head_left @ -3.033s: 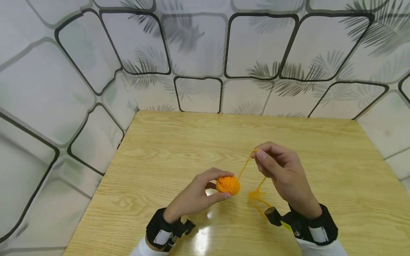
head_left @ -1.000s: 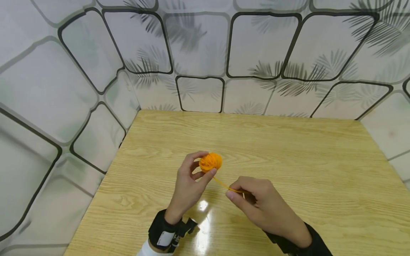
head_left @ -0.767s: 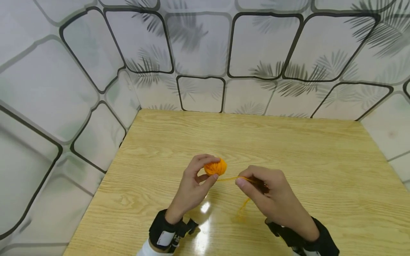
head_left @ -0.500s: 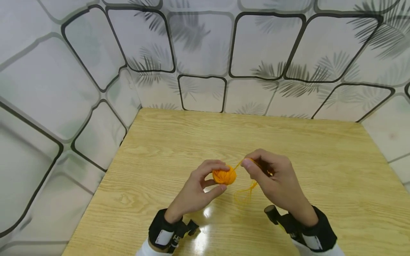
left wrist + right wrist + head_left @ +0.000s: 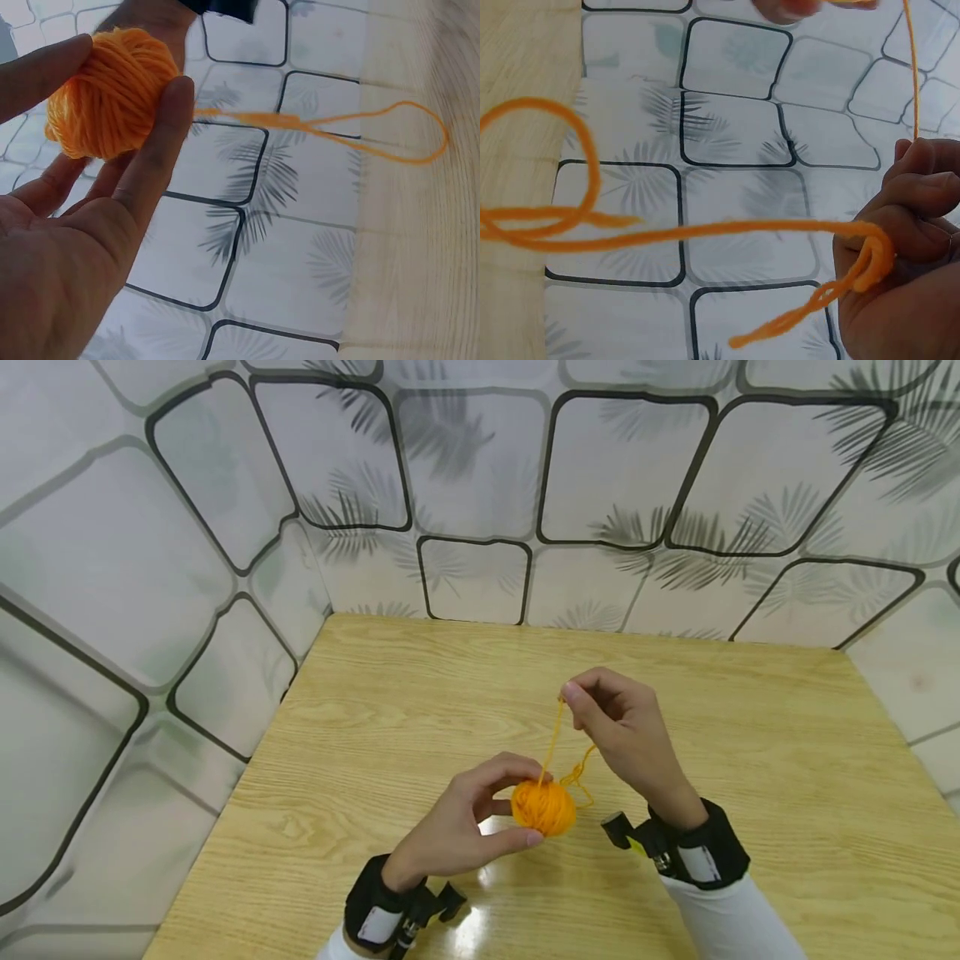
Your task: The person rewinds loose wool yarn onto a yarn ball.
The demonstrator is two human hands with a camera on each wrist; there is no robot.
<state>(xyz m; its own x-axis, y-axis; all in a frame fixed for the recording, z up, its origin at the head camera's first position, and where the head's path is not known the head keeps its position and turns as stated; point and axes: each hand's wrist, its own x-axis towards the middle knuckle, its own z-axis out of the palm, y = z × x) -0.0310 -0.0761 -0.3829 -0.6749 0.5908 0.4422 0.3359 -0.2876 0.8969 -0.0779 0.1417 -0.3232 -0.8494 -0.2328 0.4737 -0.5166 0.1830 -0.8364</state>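
An orange ball of yarn [image 5: 543, 808] is held between the thumb and fingers of my left hand [image 5: 468, 818], above the table. Up and to the right of it, my right hand [image 5: 622, 722] pinches a taut strand of yarn [image 5: 553, 739] that runs down to the ball. From the right hand's curled fingers a loose tail of yarn [image 5: 577, 772] also hangs, looped and tangled. In the left wrist view the ball [image 5: 112, 94] sits between thumb and fingertips, with a yarn loop [image 5: 420, 105] beyond. The right wrist view shows the tail [image 5: 705, 231] leaving the curled right hand [image 5: 915, 240].
A wood-grain table [image 5: 420, 685] lies under both hands. Behind it and to the left rise walls [image 5: 472, 468] patterned with stone outlines and leaves. Each wrist wears a black strap with a small camera [image 5: 618, 829].
The right hand has circled around the ball, passing below it and then rising above it with the strand. My left hand has tipped the ball and brought it lower and to the right.
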